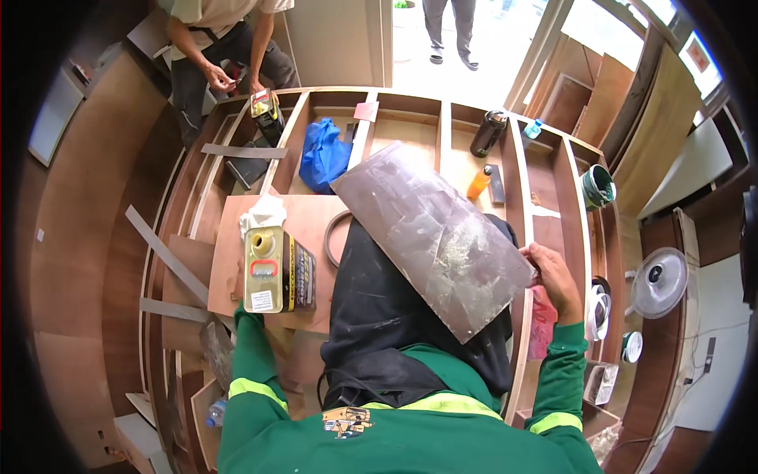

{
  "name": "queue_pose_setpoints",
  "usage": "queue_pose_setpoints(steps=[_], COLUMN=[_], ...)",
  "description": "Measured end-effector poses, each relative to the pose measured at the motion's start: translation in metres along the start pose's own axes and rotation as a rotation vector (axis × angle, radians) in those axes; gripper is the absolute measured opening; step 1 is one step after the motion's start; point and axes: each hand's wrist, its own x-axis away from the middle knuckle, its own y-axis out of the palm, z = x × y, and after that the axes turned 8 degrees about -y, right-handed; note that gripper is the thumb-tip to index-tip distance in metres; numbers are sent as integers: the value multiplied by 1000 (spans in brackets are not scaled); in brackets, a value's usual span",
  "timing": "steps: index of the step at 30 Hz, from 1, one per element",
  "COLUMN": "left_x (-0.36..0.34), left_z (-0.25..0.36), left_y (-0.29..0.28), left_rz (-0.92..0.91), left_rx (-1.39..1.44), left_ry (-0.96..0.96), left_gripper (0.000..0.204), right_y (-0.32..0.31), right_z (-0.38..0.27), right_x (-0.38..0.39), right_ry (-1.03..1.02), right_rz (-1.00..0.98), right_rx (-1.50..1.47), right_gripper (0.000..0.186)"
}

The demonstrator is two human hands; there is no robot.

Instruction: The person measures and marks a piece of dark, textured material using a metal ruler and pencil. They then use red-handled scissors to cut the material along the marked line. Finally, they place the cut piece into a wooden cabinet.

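Note:
My right hand [550, 276] grips the lower right edge of a scuffed grey-brown sheet [430, 237], which lies slanted across my dark-trousered legs [355, 316]. My left sleeve [257, 355] reaches to the left edge of a plywood board [229, 225]; the hand itself is hidden there. On the board, beside that arm, stands an open rectangular metal can [267, 272] with a red handle, and a crumpled white cloth [264, 213] lies behind it. A dark ring-shaped roll [335, 237] is partly covered by the sheet.
A wooden compartment frame [444, 134] surrounds me, holding a blue bag [320, 158], dark flask [488, 134], orange bottle [478, 183] and green bucket [598, 188]. Another person [213, 39] works beside a second can [268, 118]. Someone's legs [442, 24] show in the doorway. A fan [659, 283] is right.

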Motion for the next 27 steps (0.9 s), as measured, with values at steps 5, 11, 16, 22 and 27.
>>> queue_pose_setpoints(steps=[5, 11, 16, 22, 27], left_x=[0, -13, 3, 76, 115], left_z=[-14, -29, -47, -48, -63], left_y=[33, 52, 51, 31, 40], left_rz=[199, 518, 478, 448, 412], left_rx=[-1, 102, 368, 656, 788], left_ry=[124, 287, 121, 80, 57], left_gripper=[60, 64, 66, 55, 52], right_y=[15, 28, 32, -7, -53], right_z=[14, -11, -20, -48, -76], right_x=[13, 33, 53, 100, 125], right_ry=[-5, -26, -115, -184, -255], right_rz=[33, 63, 83, 262, 371], right_rx=[-374, -558, -517, -638, -574], right_gripper=[41, 40, 34, 28, 30])
